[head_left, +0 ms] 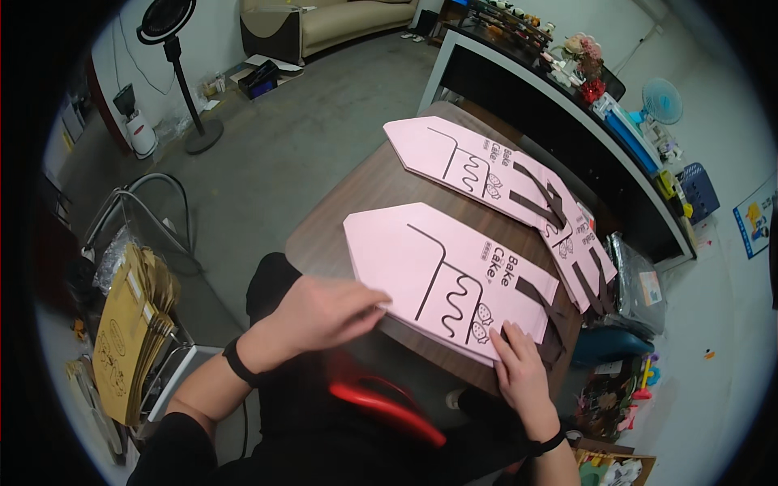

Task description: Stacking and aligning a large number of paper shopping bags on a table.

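In front of me a stack of flat pink paper bags with black print and dark ribbon handles lies on the brown wooden table. My left hand is closed, thumb and fingers pinched at the near left edge of the top bag. Whether it grips one layer or more is hidden. Against the near right edge, by the ribbon handle, rests my right hand, its fingers stretched out on the bag. Farther back lies another pile of pink bags, with more pink bags overlapping it at the right.
Brown paper bags stand at my lower left beside a metal frame. A plastic-wrapped pack sits right of the table. Behind the table runs a black and white counter with flowers and a small fan. A red curved object shows near my lap.
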Tool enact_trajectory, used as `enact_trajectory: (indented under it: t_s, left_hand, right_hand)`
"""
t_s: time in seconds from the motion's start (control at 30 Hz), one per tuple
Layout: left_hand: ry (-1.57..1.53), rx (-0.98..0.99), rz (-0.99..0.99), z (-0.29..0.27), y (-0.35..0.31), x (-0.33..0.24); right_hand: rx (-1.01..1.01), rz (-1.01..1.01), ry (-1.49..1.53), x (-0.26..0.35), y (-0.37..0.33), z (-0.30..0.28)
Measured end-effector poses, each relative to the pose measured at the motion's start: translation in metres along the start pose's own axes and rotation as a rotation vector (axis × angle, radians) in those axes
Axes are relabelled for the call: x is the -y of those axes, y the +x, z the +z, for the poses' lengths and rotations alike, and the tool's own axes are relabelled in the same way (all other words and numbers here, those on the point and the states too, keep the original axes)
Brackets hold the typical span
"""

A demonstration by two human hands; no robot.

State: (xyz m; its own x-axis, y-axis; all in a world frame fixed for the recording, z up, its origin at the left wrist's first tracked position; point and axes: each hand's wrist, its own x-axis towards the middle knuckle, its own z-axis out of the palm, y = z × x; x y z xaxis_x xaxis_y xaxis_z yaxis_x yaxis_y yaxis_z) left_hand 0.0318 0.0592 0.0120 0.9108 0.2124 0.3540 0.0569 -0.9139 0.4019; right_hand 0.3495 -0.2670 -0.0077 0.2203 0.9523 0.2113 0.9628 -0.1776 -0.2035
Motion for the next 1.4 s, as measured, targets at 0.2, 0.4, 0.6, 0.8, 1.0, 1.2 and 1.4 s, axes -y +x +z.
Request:
enact_trajectory:
  t_s: [0.2,0.4,0.6,0.8,1.0,1.2,1.4]
  left_hand:
    - [0.025,0.038,0.038,0.008,0.006,0.022]
    - [0.145,0.071,-0.015,0.008,-0.001,0.029]
    - [0.241,0.077,-0.027,0.007,0.008,0.035]
    - [0.360,0.138,0.161,-0.004,0.023,0.045]
    - [0.339,0.228,0.284,-0.024,0.040,0.036]
    - [0.346,0.083,0.436,-0.034,0.058,0.007]
    - [0.254,-0.243,0.225,-0.063,0.071,0.028]
  right_hand:
    - [-0.009,-0.001,-0.044,0.003,-0.007,0.014]
    - [0.000,-0.012,-0.089,0.020,0.003,0.011]
    - [-0.061,0.044,-0.087,0.018,-0.002,0.024]
    - [-0.161,0.166,-0.075,0.015,0.009,0.015]
    - [-0.255,0.158,-0.062,0.028,0.041,0.009]
    - [-0.321,0.105,-0.077,0.028,0.051,0.002]
    - [-0.347,0.024,-0.083,-0.011,0.033,-0.018]
